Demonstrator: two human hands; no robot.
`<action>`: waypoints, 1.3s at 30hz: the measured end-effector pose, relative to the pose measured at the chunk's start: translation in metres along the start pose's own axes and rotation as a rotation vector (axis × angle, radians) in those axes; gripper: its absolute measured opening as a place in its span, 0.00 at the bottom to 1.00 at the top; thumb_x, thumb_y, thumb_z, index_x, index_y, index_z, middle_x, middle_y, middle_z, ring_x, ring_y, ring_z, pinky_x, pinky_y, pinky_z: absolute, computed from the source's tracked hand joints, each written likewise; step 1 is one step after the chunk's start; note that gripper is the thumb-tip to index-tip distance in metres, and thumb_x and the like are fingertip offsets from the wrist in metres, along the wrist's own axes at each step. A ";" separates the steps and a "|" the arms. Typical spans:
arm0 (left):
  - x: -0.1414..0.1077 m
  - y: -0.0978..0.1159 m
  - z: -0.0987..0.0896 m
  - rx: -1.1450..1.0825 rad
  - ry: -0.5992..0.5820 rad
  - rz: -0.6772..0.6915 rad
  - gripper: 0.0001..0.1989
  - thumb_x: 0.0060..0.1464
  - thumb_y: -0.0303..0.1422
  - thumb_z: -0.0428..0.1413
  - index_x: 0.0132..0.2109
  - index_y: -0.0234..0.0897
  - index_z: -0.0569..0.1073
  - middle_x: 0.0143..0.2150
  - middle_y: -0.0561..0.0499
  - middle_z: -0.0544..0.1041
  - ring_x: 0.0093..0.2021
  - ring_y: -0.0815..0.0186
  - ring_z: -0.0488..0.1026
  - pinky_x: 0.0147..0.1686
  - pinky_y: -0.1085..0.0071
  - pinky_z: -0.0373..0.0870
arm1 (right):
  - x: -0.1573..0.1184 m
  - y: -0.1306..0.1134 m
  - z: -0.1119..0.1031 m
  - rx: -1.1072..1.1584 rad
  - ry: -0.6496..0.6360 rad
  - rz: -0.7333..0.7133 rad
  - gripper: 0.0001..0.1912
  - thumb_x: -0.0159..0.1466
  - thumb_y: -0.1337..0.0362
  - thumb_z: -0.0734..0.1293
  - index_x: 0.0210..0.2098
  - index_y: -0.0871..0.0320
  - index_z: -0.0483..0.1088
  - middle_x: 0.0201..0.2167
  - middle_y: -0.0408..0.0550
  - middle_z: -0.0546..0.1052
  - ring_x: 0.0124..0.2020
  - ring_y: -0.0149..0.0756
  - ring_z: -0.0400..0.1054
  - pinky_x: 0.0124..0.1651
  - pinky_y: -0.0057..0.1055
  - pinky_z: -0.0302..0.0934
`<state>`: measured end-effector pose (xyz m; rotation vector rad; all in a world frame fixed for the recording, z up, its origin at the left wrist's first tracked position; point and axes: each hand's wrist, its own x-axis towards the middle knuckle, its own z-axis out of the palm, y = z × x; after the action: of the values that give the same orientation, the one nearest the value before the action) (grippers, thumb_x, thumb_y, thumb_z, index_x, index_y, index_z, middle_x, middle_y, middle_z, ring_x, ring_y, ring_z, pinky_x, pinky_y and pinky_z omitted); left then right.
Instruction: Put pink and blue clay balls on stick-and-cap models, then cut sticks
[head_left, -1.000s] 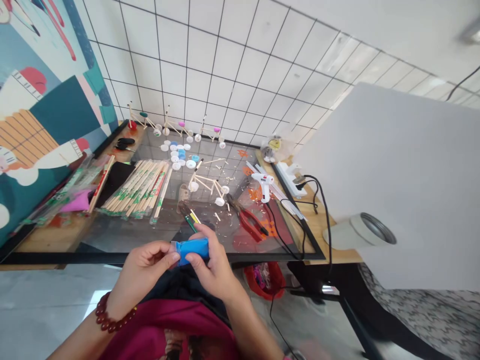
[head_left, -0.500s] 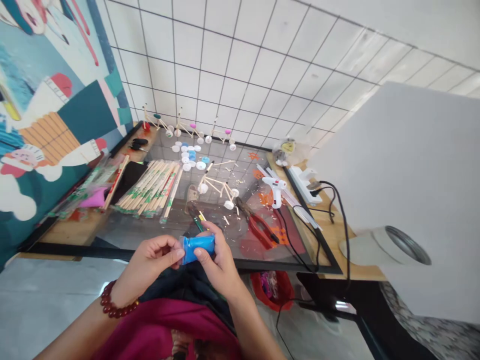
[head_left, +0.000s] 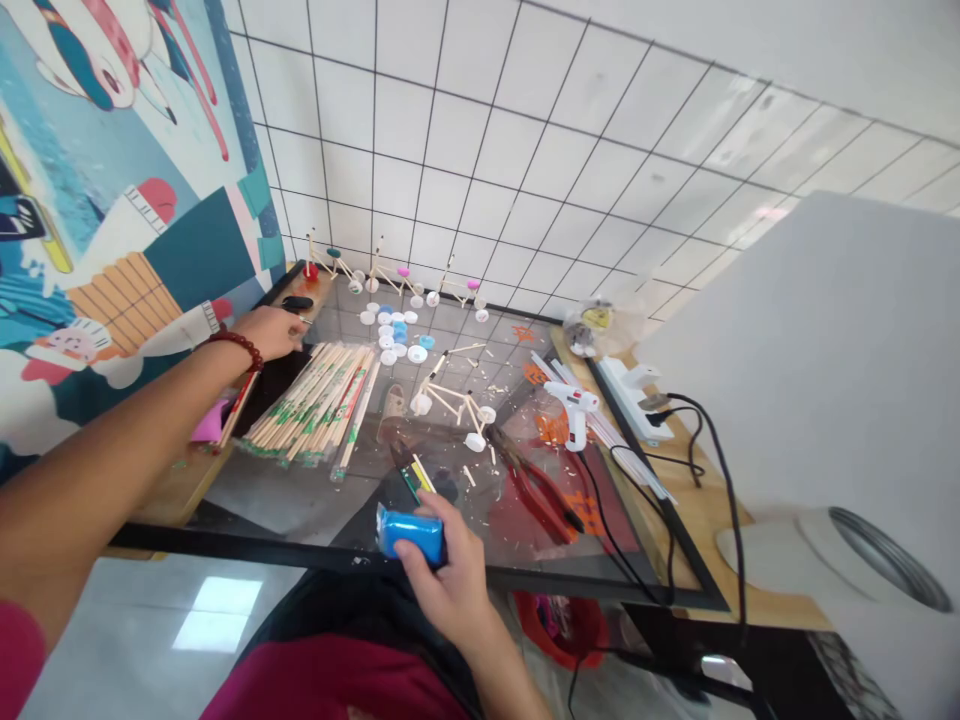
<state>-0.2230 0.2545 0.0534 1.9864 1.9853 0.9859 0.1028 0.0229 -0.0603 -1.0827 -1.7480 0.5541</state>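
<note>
My right hand (head_left: 448, 570) is closed round a blue packet in clear wrapping (head_left: 412, 535), held above the table's front edge. Stretched out to the far left, my left hand (head_left: 271, 332) is at the black-handled scissors (head_left: 298, 303); its fingers are bent downward and partly hidden, and their grip on the scissors is unclear. Below that hand lies a bundle of wrapped chopsticks (head_left: 311, 405). A small bicycle model of sticks with white wheels (head_left: 452, 400) stands mid-table, and several blue and white discs (head_left: 394, 335) lie behind it.
Three more stick models (head_left: 390, 280) line the back edge. To the right are red-handled pliers (head_left: 540, 490), a white glue gun (head_left: 574, 405) with its cord, and a power strip (head_left: 634, 400). A green-handled cutter (head_left: 411, 472) lies near my right hand. A red bin (head_left: 562, 630) stands below.
My left hand has let go of the blue packet and moved to the far left, by the scissors. My right hand still holds the packet. The camera view has shifted.
</note>
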 end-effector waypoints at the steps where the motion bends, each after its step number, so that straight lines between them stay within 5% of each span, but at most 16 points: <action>1: 0.001 0.008 0.003 0.010 -0.023 0.008 0.04 0.42 0.26 0.66 0.29 0.31 0.80 0.23 0.55 0.79 0.27 0.70 0.69 0.39 0.74 0.68 | -0.003 0.000 0.001 -0.040 0.014 -0.026 0.26 0.66 0.58 0.69 0.62 0.52 0.63 0.41 0.49 0.81 0.37 0.39 0.78 0.42 0.34 0.74; 5: -0.057 0.056 0.007 -0.006 -0.038 0.063 0.11 0.59 0.34 0.57 0.41 0.33 0.82 0.39 0.49 0.85 0.41 0.66 0.76 0.49 0.71 0.69 | -0.010 0.004 0.004 -0.085 0.082 -0.130 0.27 0.69 0.60 0.65 0.66 0.54 0.58 0.46 0.55 0.80 0.44 0.43 0.77 0.46 0.40 0.74; 9: -0.165 0.095 0.018 -0.352 -0.430 0.217 0.16 0.57 0.42 0.61 0.49 0.40 0.82 0.49 0.47 0.83 0.46 0.61 0.80 0.47 0.70 0.75 | -0.009 0.005 0.005 0.002 0.075 -0.220 0.28 0.70 0.64 0.63 0.67 0.56 0.55 0.45 0.55 0.78 0.44 0.41 0.76 0.47 0.41 0.73; 11: -0.205 0.103 0.027 -0.516 -0.560 0.184 0.13 0.63 0.38 0.54 0.44 0.41 0.83 0.45 0.48 0.84 0.43 0.63 0.80 0.46 0.71 0.75 | -0.008 0.005 0.003 0.021 0.096 -0.210 0.28 0.70 0.64 0.63 0.68 0.56 0.55 0.46 0.55 0.77 0.44 0.40 0.75 0.48 0.40 0.73; 13: -0.227 0.105 0.035 -0.646 -0.555 0.090 0.15 0.64 0.37 0.52 0.40 0.40 0.84 0.39 0.48 0.84 0.39 0.64 0.80 0.42 0.72 0.76 | -0.008 0.004 0.001 0.036 0.147 -0.131 0.27 0.70 0.64 0.63 0.67 0.55 0.56 0.47 0.54 0.77 0.46 0.39 0.75 0.49 0.38 0.72; 19: -0.237 0.102 0.050 -0.940 -0.535 -0.195 0.08 0.55 0.35 0.63 0.38 0.38 0.85 0.36 0.47 0.83 0.35 0.65 0.79 0.38 0.72 0.78 | 0.000 0.001 -0.005 0.195 0.129 0.174 0.23 0.70 0.58 0.64 0.63 0.52 0.61 0.45 0.50 0.76 0.44 0.36 0.74 0.48 0.33 0.71; 26: -0.240 0.110 0.054 -1.172 -0.565 -0.490 0.12 0.44 0.38 0.71 0.33 0.34 0.84 0.25 0.49 0.81 0.25 0.69 0.76 0.27 0.76 0.75 | 0.010 -0.005 -0.007 0.546 0.017 0.467 0.26 0.66 0.50 0.67 0.60 0.51 0.64 0.42 0.47 0.72 0.33 0.32 0.69 0.31 0.27 0.72; 32: -0.240 0.115 0.056 -1.230 -0.579 -0.606 0.14 0.37 0.37 0.74 0.29 0.33 0.82 0.23 0.50 0.80 0.22 0.70 0.75 0.24 0.77 0.74 | 0.008 -0.004 -0.006 0.647 -0.002 0.510 0.25 0.64 0.50 0.69 0.58 0.50 0.67 0.37 0.44 0.72 0.30 0.30 0.67 0.31 0.26 0.71; 39: -0.243 0.118 0.059 -1.164 -0.503 -0.548 0.12 0.39 0.34 0.72 0.28 0.33 0.79 0.21 0.53 0.77 0.21 0.71 0.74 0.24 0.77 0.72 | 0.005 -0.001 -0.005 0.585 -0.011 0.489 0.25 0.65 0.52 0.69 0.59 0.50 0.65 0.38 0.44 0.73 0.31 0.30 0.68 0.33 0.27 0.71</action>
<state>-0.0682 0.0337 -0.0076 0.8540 1.0964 0.9875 0.1060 0.0261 -0.0548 -1.0660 -1.1941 1.2819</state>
